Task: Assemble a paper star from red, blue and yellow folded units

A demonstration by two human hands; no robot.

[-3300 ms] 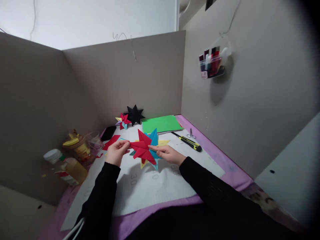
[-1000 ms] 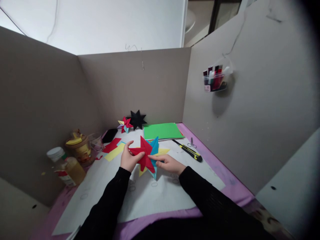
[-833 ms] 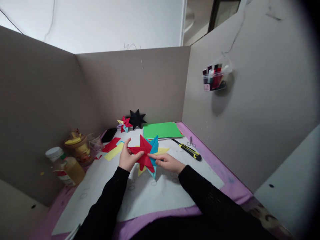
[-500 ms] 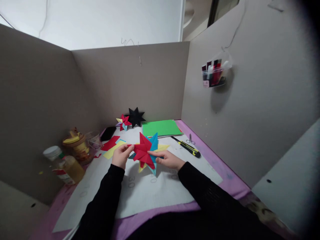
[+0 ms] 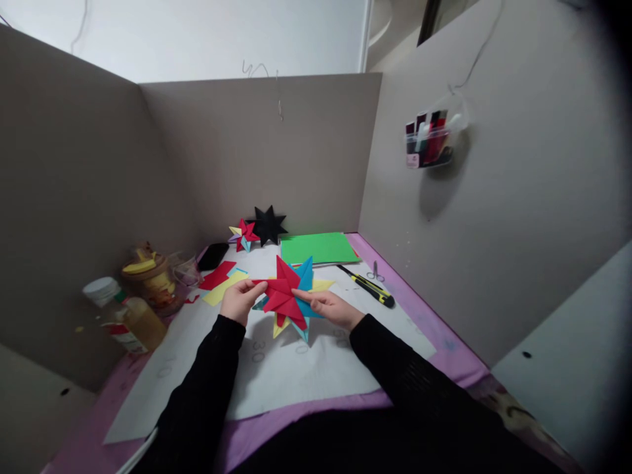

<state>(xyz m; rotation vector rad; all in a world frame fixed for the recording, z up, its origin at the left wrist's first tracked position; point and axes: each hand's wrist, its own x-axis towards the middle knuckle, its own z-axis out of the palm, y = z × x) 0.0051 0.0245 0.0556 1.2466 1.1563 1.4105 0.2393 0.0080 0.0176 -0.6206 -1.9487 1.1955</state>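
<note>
A many-pointed folded paper star [image 5: 285, 294] is held up over the white sheet, red in front with blue, light blue and yellow points behind. At its left red point, my left hand [image 5: 239, 301] pinches the paper between thumb and fingers. My right hand [image 5: 333, 308] grips the star's right side, its index finger stretched across the front to the red centre. The other right fingers are partly hidden. Farther back, a smaller multicoloured paper star [image 5: 245, 235] leans near a black paper star [image 5: 268, 225].
Green paper sheets [image 5: 318, 249], a yellow-black utility knife [image 5: 370, 289] and small scissors [image 5: 376, 272] lie beyond my right hand. Red and yellow paper pieces [image 5: 224, 289], a phone [image 5: 214, 257], a glue bottle [image 5: 135, 322] and a brown pot [image 5: 153, 280] sit left. Grey panels [image 5: 261, 145] enclose the table.
The view has tilted slightly, so the table things sit a little higher. Both hands keep their hold on the paper star; the right index finger stays at its centre.
</note>
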